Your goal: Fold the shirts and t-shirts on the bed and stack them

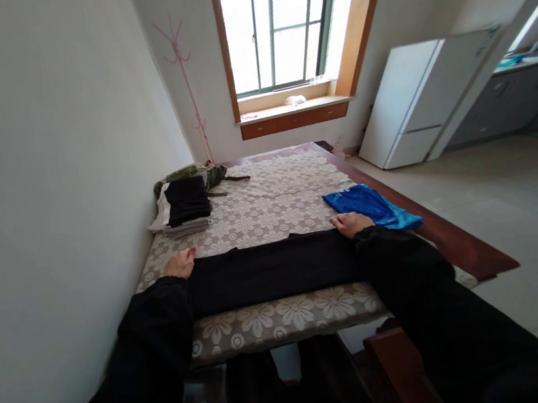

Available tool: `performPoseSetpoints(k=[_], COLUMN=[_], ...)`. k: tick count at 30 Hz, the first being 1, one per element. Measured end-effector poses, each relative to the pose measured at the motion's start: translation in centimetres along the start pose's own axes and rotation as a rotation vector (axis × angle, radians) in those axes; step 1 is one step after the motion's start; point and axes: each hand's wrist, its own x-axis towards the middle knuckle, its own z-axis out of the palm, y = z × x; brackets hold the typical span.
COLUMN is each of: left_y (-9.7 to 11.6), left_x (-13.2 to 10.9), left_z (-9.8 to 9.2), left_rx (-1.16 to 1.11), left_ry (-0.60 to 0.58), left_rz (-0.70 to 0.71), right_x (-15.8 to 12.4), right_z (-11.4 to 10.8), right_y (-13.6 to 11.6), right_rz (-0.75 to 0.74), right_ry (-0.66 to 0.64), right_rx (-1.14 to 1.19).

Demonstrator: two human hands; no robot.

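Observation:
A black garment point(274, 271), folded into a long flat strip, lies across the near part of the cloth-covered table. My left hand point(180, 264) is closed at the strip's far left corner, its thumb side against the fabric. At the far right corner, my right hand point(352, 223) grips the edge with bent fingers. Whether the strip is trousers or another garment I cannot tell. Just beyond my right hand lies a folded blue garment point(363, 204) with a shiny surface. A stack of folded clothes, topped by a black piece point(188, 200), sits beyond my left hand.
A floral tablecloth point(273, 201) covers most of the wooden table point(479, 254). Behind the stack is a green bag point(198, 170) with straps. A wall point(60, 125) runs close along the left. Farther off stand a pink coat rack point(188, 85) and a white fridge point(418, 98).

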Motion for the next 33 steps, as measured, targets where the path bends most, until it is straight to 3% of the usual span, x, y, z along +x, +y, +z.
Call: performPoseSetpoints(k=[11, 15, 17, 20, 23, 26, 29, 33], left_y=[-0.2, -0.1, -0.5, -1.5, -2.0, -1.9, -1.3, -1.1], left_x=[-0.2, -0.9, -2.5, -7.0, -12.1, -15.5, -16.5, -15.9], left_z=[-0.1, -1.2, -1.8, -2.1, -1.4, -0.6, 0.0, 1.0], left_rx=[0.077, 0.083, 0.073, 0.057, 0.049, -0.010, -0.159, -0.325], left_ry=[-0.003, 0.002, 0.040, 0.054, -0.061, -0.133, -0.114, -0.107], left_rz=[-0.167, -0.173, -0.192, -0.223, -0.214, -0.222, -0.197, -0.188], right_x=[-0.2, -0.9, -2.2, -5.9, -10.3, -13.4, -14.3, -14.0], right_z=[0.0, -0.4, -0.3, 0.6, 1.9, 2.6, 2.6, 2.2], right_y=[0.9, 1.0, 1.7, 3.6, 5.7, 6.6, 6.0, 4.7], right_rz=[0.077, 0.062, 0.038, 0.048, 0.132, 0.160, 0.111, 0.087], right_ry=[-0.017, 0.017, 0.128, 0.250, 0.063, -0.064, -0.070, -0.076], right_rx=[-0.034, -0.025, -0.019, 0.015, 0.054, 0.098, 0.214, 0.343])
